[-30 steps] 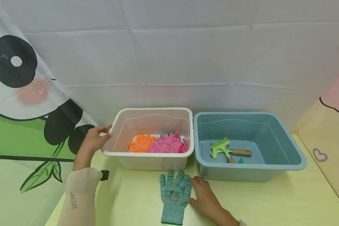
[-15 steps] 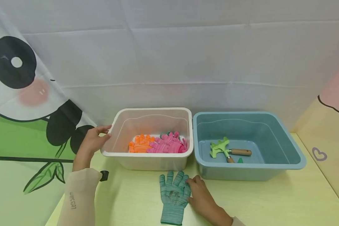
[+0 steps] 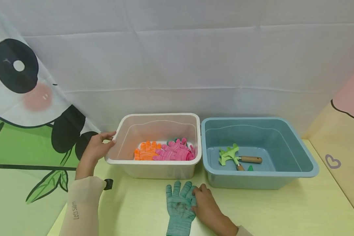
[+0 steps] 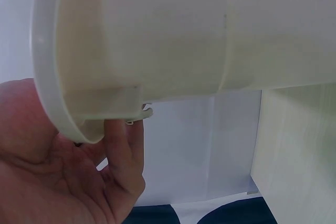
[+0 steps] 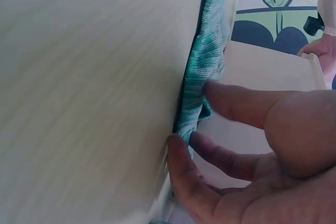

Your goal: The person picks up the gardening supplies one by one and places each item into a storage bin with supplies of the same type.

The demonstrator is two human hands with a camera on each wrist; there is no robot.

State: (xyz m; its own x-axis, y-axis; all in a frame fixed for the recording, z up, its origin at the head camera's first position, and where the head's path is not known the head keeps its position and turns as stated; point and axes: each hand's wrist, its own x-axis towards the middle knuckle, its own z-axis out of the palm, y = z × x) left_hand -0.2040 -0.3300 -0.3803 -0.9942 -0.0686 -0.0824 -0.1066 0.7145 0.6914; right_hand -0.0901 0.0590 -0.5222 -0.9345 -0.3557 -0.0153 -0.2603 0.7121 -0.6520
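A green knit glove [image 3: 180, 209] with a dark smudge on its palm lies flat on the table, fingers pointing at the bins. My right hand [image 3: 207, 207] pinches its right edge. In the right wrist view the thumb [image 5: 236, 100] presses on the knit glove [image 5: 202, 66], with fingertips at its border by the tabletop. My left hand [image 3: 96, 147] grips the left rim of the white plastic bin [image 3: 159, 170]; the left wrist view has fingers [image 4: 119, 153] curled under that rim. Inside the bin are an orange glove [image 3: 147, 151], a pink glove [image 3: 175, 152] and something green, mostly hidden.
To the right, close beside the white bin, stands a blue bin [image 3: 245, 181]. It holds green-headed garden tools [image 3: 230, 153] with wooden handles. A pale yellow table [image 3: 135, 203] carries everything, and a white curtain [image 3: 177, 65] hangs behind the bins.
My right hand has moved left onto the green glove's edge, its fingers closing in there. The glove sits slightly shifted to the left. My left hand stays on the white bin's rim.
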